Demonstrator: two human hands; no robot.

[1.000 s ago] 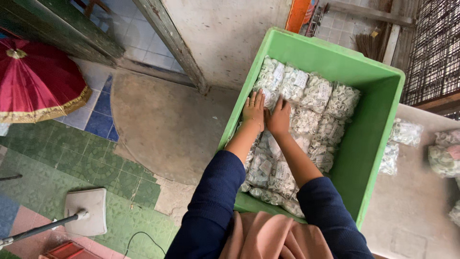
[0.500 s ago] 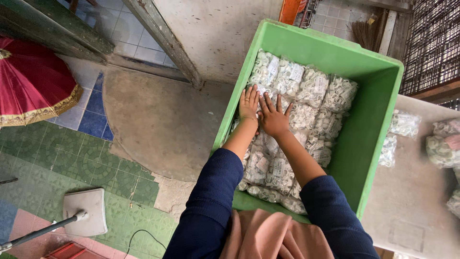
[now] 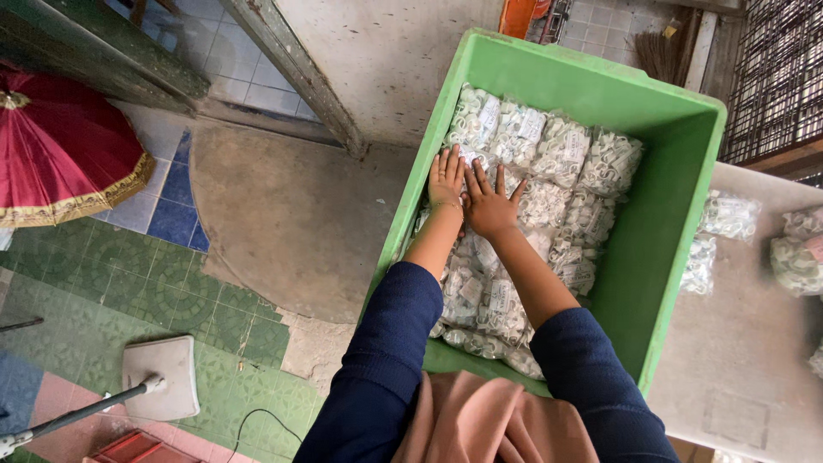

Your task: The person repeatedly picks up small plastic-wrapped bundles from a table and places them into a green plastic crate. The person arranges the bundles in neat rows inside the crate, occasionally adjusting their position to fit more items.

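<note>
Fingers (image 3: 449, 165) flat on crate's (image 3: 677, 249) packets (image 3: 561, 150)

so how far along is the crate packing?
Done: clear packets fill the left and middle of the green crate. In hand: left hand and right hand lie flat on the packets. Left: bare strip along the crate's right side; loose packets on the table.

I see the clear plastic packets (image 3: 549, 184) of small white parts lying flat in the green crate (image 3: 677, 214), packed side by side in rows against its left wall. Both grips press palm-down on the packets at the left side, touching each other.
</note>
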